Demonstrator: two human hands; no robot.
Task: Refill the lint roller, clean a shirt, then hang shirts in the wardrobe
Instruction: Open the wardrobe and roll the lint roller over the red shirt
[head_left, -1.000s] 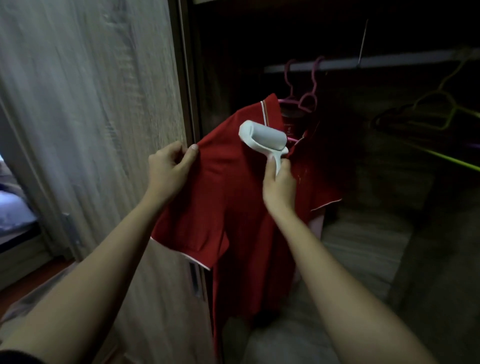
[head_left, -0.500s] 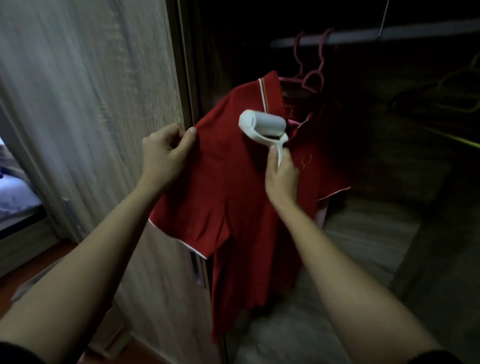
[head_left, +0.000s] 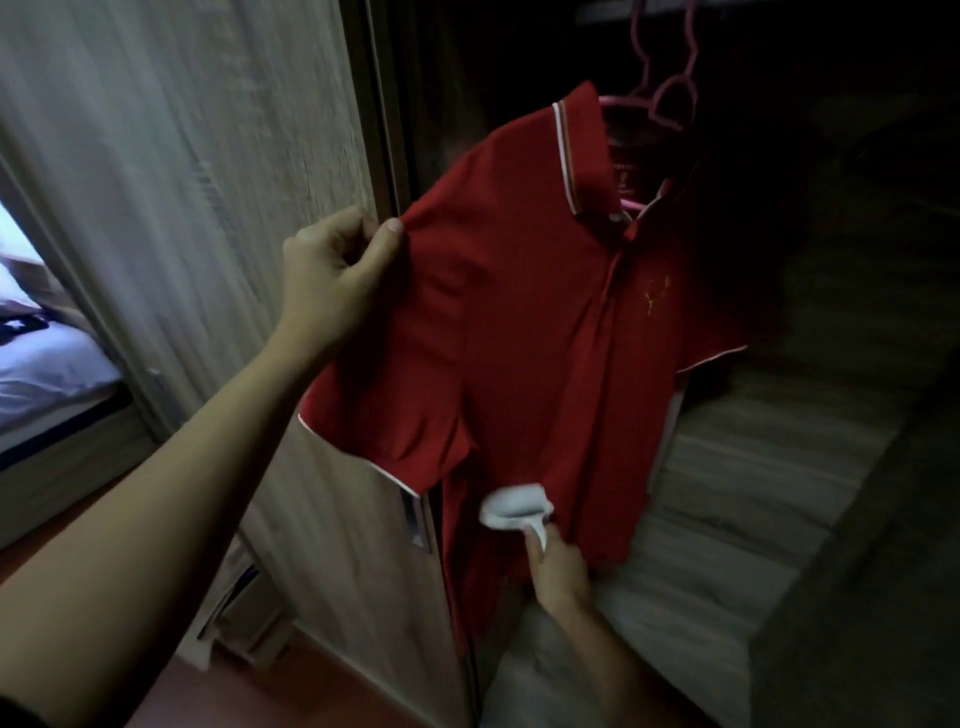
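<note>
At far left a bed (head_left: 47, 364) shows past the pale wooden wardrobe door (head_left: 208, 182). The left hand (head_left: 332, 275) pinches the shoulder edge of the red polo shirt (head_left: 519, 312) between thumb and curled fingers, holding the sleeve out. Low on the shirt's front, the white lint roller (head_left: 514, 506) lies against the cloth (blurred), its head just above the right hand (head_left: 558, 574), which is wrapped round the handle. Up right, the shirt hangs on a pink hanger (head_left: 670, 98).

Red polo shirt (head_left: 519, 312), white-trimmed collar and sleeves, hangs on a pink hanger (head_left: 671, 97), front toward me; white lint roller (head_left: 514, 506) against its lower front.
</note>
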